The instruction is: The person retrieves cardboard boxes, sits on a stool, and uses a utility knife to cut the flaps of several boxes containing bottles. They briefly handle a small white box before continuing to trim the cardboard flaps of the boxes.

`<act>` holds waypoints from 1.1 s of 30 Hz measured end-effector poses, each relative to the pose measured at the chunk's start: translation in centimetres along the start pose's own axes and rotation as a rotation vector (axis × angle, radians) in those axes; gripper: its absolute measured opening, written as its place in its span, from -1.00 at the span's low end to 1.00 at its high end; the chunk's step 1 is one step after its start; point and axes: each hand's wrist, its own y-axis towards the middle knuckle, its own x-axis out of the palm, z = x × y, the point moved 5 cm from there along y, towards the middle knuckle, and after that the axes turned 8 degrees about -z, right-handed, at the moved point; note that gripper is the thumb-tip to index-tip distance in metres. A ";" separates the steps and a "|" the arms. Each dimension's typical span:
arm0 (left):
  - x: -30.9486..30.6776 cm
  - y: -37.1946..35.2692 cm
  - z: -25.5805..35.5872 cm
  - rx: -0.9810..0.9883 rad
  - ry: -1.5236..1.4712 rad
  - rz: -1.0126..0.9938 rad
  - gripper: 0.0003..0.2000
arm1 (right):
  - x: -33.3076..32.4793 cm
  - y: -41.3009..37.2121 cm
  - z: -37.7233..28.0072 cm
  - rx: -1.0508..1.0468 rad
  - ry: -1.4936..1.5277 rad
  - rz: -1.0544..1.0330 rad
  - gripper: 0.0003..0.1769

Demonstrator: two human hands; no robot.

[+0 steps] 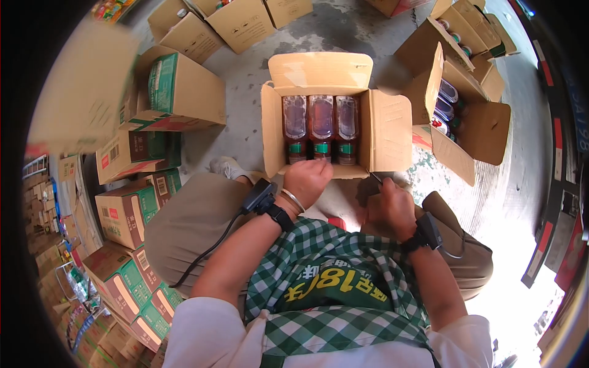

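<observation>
An open cardboard box (320,69) stands on the floor in front of me with its flaps spread. Inside it, three bottles (321,119) of dark reddish content with green labels lie side by side. My left hand (308,183) is closed at the box's near edge, by the bottle necks; what its fingers hold, if anything, is hidden. To the right, my right hand (396,205) is wrapped round a thin dark tool (375,178), whose tip points at the box's near right corner. Most of the tool is covered by my fingers.
Stacked cartons (132,211) line the left side, with an open carton (184,89) above them. Another open box (488,132) with bottles stands at the right. More open boxes (242,24) are at the back. A blurred cardboard piece (83,86) fills the upper left.
</observation>
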 end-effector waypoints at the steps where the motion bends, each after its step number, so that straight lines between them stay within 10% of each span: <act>1: 0.0 -0.1 0.2 0.008 0.007 0.007 -0.80 | -0.3 0.0 -0.1 -0.046 0.034 0.015 -0.83; 33: 0.9 -0.9 0.0 -0.041 0.066 -0.099 -0.81 | 3.0 0.0 2.3 0.049 -0.069 -0.137 -0.78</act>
